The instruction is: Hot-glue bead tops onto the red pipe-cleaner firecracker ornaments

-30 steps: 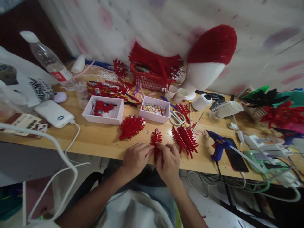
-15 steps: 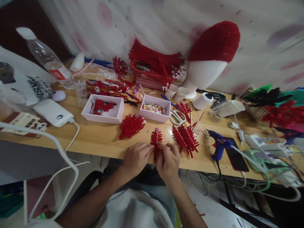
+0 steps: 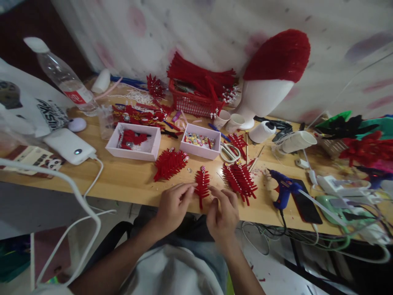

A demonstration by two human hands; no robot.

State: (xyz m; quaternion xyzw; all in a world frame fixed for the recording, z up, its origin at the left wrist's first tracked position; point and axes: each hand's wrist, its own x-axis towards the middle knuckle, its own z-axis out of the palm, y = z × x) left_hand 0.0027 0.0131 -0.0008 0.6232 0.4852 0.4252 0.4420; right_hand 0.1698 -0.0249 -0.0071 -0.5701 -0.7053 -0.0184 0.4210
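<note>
A small red fringed ornament with a bead at its top lies on the wooden table near the front edge. My left hand pinches the ornament's left side with thumb and forefinger. My right hand sits just right of its lower end, fingers apart and a little blurred, holding nothing. A pile of finished red ornaments lies to the upper left of the hands, and a second pile lies to the right.
Two pink boxes, scissors and a red basket stand behind. A blue glue gun rests beside a phone on the right. A mannequin head, water bottle and power bank are also there.
My right hand has let go of the ornament and drawn back toward me with its fingers spread. My left hand keeps hold of the piece, now more exposed.
</note>
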